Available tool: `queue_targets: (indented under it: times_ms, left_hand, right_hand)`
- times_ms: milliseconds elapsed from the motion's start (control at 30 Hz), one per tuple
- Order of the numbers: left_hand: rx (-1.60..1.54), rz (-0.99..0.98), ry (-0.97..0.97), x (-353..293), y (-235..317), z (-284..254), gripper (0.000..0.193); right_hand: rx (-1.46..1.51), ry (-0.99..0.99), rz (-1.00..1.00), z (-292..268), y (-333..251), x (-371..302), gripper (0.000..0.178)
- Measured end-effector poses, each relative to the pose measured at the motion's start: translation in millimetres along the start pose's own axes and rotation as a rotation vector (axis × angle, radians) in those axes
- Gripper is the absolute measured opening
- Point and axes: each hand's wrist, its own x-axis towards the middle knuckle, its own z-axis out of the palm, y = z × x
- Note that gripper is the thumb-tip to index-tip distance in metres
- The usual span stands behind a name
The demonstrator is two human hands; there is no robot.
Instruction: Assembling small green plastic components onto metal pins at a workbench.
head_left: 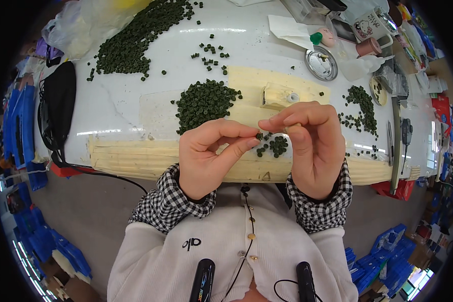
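Observation:
My left hand (210, 155) pinches one small dark green spool-shaped part (259, 136) between thumb and fingertips. Close beside it, my right hand (317, 148) is closed with thumb against fingers; a tiny pale bit shows at its fingertips, too small to name. Just below the fingertips lies a little cluster of the same green parts (278, 146). A larger heap of green parts (206, 103) sits beyond my left hand. Past my right hand, a small cream-taped block (277, 96) with a clear round piece on top is fixed to the table.
Another big green heap (131, 43) spreads at the far left, and a smaller pile (362, 108) lies at the right. A round metal lid (321, 64), a thread spool (368, 47) and a mug (370, 25) stand far right. A black face mask (59, 105) hangs near the left edge.

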Motion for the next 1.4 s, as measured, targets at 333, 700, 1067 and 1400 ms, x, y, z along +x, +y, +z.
queue_targets:
  times_ms: [333, 700, 1067, 1400]
  left_hand:
    - [-0.008, 0.000, -0.008, 0, 0, 0, 0.016]
    - [0.026, 0.012, 0.003, 0, 4, 2, 0.015]
    - [0.000, -0.003, 0.020, -1, 2, -1, 0.017]
    - [0.000, -0.001, 0.011, 0, 1, 0, 0.017]
  right_hand:
    - [-0.088, -0.056, -0.022, -3, 0, 0, 0.016]
    - [-0.525, 0.453, -0.146, -15, 24, 15, 0.008]
    - [-0.826, 0.313, -0.149, -18, 16, 13, 0.016]
    - [-0.292, 0.035, -0.018, 9, 1, -34, 0.036]
